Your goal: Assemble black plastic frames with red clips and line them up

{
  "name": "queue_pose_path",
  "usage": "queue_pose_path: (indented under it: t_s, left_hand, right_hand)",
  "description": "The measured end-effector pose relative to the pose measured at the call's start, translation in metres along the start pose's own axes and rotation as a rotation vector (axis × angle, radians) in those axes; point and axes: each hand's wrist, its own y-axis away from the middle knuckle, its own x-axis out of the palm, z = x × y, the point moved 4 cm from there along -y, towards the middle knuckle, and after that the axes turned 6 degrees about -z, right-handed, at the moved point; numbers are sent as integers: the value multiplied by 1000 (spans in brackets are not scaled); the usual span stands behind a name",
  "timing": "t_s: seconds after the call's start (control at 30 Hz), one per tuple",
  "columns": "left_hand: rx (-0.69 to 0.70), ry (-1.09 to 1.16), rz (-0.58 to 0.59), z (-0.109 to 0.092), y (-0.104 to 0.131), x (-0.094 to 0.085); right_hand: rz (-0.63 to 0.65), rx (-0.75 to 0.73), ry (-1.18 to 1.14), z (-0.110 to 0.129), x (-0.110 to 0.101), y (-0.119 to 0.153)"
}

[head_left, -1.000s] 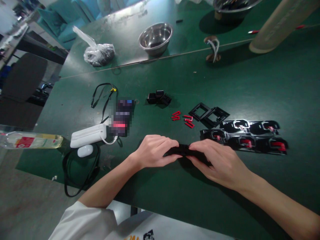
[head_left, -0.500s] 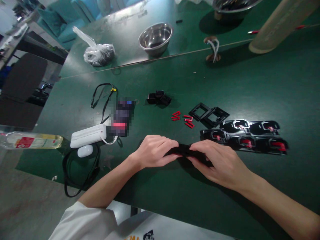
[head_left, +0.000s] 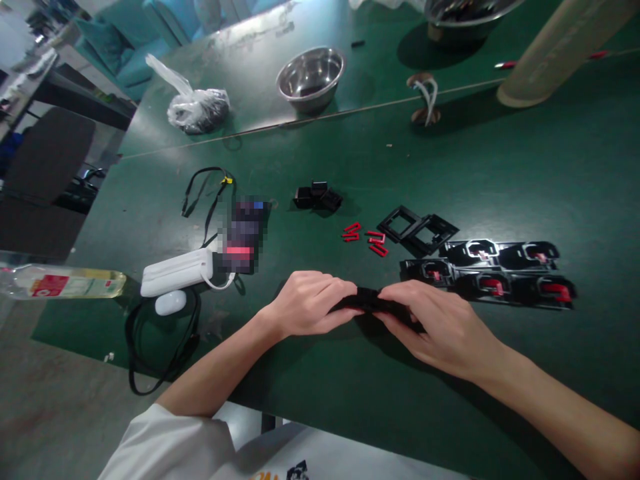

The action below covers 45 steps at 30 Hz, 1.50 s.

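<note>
A flat black plastic part point(head_left: 371, 301) lies low over the green table point(head_left: 525, 173), gripped at both ends. My left hand point(head_left: 309, 303) closes on its left end and my right hand point(head_left: 440, 327) closes on its right end; fingers hide most of it. Just beyond my right hand sit two rows of black parts with red inserts point(head_left: 493, 272). Several small red clips point(head_left: 367, 237) lie farther back, next to two black square frames point(head_left: 417, 230) and a cluster of small black blocks point(head_left: 317, 196).
To the left lie a white power bank point(head_left: 177, 270), a white earbud case point(head_left: 170, 302), black cables point(head_left: 160, 347) and a bottle point(head_left: 63, 282). Farther back stand a steel bowl point(head_left: 311, 77), a plastic bag point(head_left: 197, 108), a cable spool point(head_left: 425, 97) and a pale cylinder point(head_left: 555, 53).
</note>
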Motion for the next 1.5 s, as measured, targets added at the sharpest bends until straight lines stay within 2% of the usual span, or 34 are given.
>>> queue_pose_path:
  t_s: [1.5]
  left_hand:
    - [44,-6,-33,-3,-1,0]
  right_hand:
    - [6,-24,12,-1,3,2]
